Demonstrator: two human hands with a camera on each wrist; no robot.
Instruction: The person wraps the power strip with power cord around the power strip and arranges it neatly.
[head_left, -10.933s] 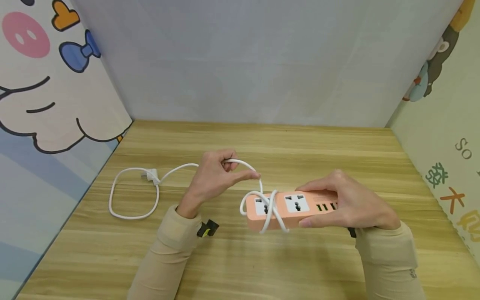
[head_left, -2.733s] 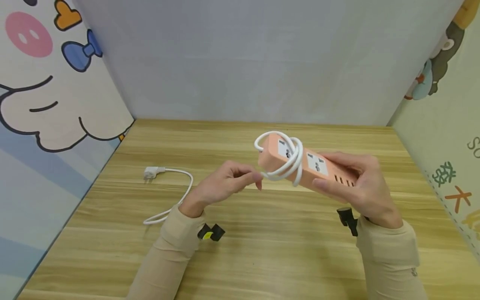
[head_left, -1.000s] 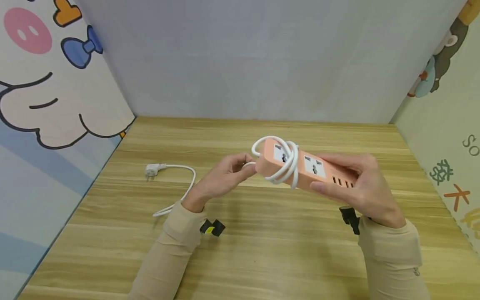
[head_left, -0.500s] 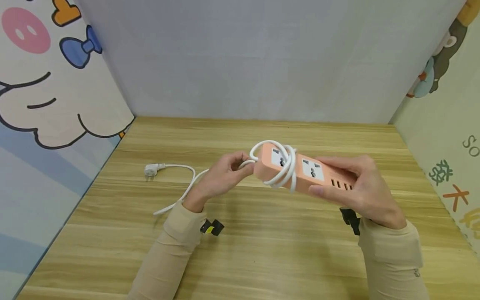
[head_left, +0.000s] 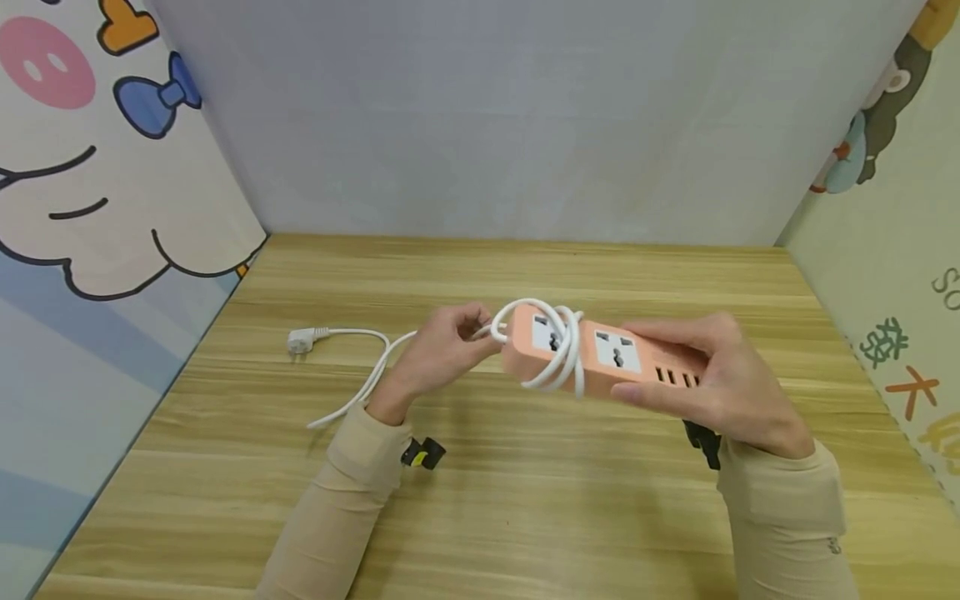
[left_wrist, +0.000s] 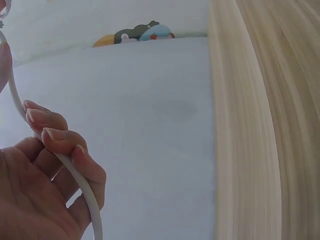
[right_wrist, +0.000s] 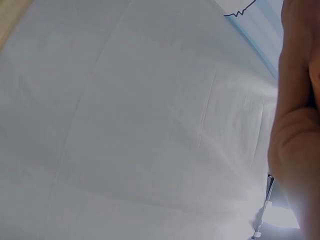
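Note:
My right hand (head_left: 705, 379) grips the USB-port end of an orange power strip (head_left: 592, 392), held tilted above the table with its two white sockets facing up. White cord (head_left: 567, 354) is wound several times around the strip's other end. Beside that end, my left hand (head_left: 442, 350) holds the free cord with curled fingers; in the left wrist view the cord (left_wrist: 82, 182) runs across the palm under the fingers. From there the cord trails down to the table, where a white plug (head_left: 302, 340) lies at the left. The right wrist view shows only part of the right hand (right_wrist: 300, 100).
A wood-grain table (head_left: 510, 517) lies beneath both hands. A grey-white wall (head_left: 487, 125) stands behind it, with cartoon-printed panels (head_left: 150, 250) at the left and right. Black wrist-camera mounts (head_left: 423, 454) sit at both cuffs.
Over the last second the strip has dipped and shifted slightly left, its wound end lowering. Earlier, the cord wraps were looser and crossed, and the plug end was looped. Both hands keep their hold.

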